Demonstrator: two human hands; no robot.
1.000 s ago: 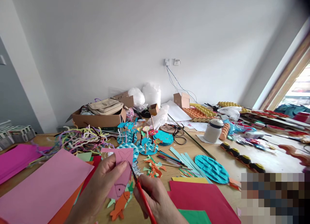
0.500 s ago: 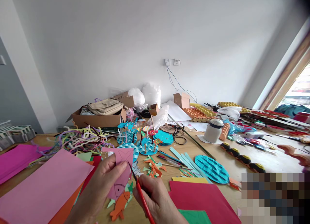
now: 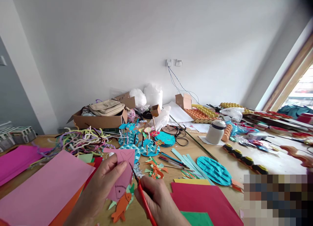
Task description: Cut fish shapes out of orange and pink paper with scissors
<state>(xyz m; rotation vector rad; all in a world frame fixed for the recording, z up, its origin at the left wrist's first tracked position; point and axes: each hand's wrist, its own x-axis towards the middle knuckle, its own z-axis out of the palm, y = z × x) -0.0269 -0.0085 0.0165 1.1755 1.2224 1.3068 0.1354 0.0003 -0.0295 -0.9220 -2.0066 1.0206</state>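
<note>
A pink paper strip (image 3: 122, 177) with a fish drawn on it is pinched between the thumb and fingers of my left hand (image 3: 105, 177). My right hand (image 3: 156, 195) is closed round red-handled scissors (image 3: 144, 200), whose dark blades touch the strip's right edge. An orange paper fish (image 3: 121, 208) lies on the table below the strip, with green paper pieces beside it. Orange and green scraps (image 3: 155, 169) lie beyond my right hand.
Pink sheets (image 3: 46, 190) lie at the left, red paper (image 3: 202, 200) at the right. Behind stand blue fish decorations (image 3: 149, 147), fuzzy stems (image 3: 83, 139) and a cardboard box (image 3: 97, 121). A white jar (image 3: 215, 132) and a blue disc (image 3: 214, 170) are at the right.
The pink strip and my left thumb have shifted very slightly. The scissors remain at the strip's right edge.
</note>
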